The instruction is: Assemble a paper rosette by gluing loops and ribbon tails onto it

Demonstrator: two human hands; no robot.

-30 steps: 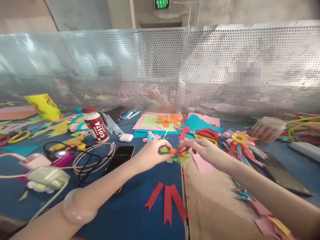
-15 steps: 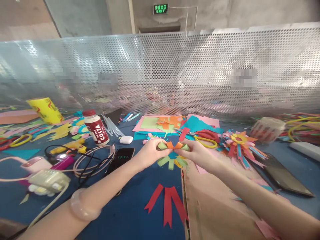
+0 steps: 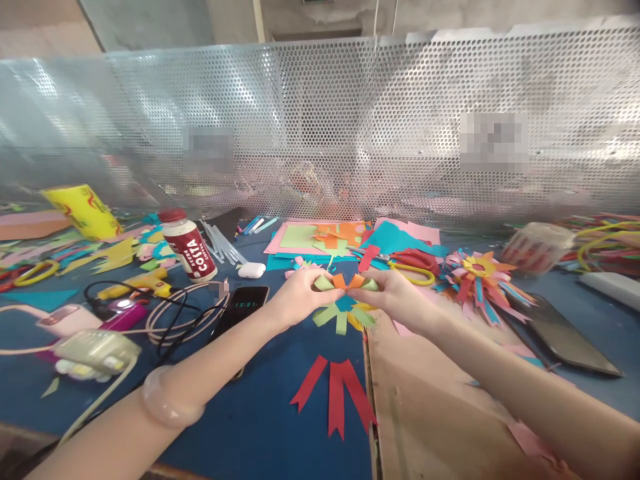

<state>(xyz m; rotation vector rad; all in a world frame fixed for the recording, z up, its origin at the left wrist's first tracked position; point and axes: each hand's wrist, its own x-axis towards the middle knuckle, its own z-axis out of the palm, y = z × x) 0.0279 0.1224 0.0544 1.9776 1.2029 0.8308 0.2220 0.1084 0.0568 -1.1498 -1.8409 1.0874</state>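
Observation:
At the centre I see a paper flower [image 3: 341,319] with light green petals, orange pieces on top, some yellow and a blue middle. My left hand [image 3: 303,297] pinches its left edge between thumb and fingers. On the opposite edge, my right hand [image 3: 393,297] pinches it too, the two thumbs almost meeting. Several red paper strips [image 3: 336,400] with notched ends lie fanned on the blue table below the flower. A finished-looking, multicoloured paper flower with long tails [image 3: 477,273] rests to the right of my right hand. Fingers hide part of the held petals.
Yellow-handled scissors [image 3: 413,272] and coloured paper sheets [image 3: 300,237] lie behind my hands. To the left are a phone [image 3: 245,307], a Costa bottle [image 3: 189,247], a yellow glue gun [image 3: 137,285] and tangled cables [image 3: 175,320]. A perforated metal screen [image 3: 320,120] stands at the back.
My view has tipped slightly downward, so the exit sign has nearly left the top. Both hands keep their pinch on the paper flower, with hardly any movement.

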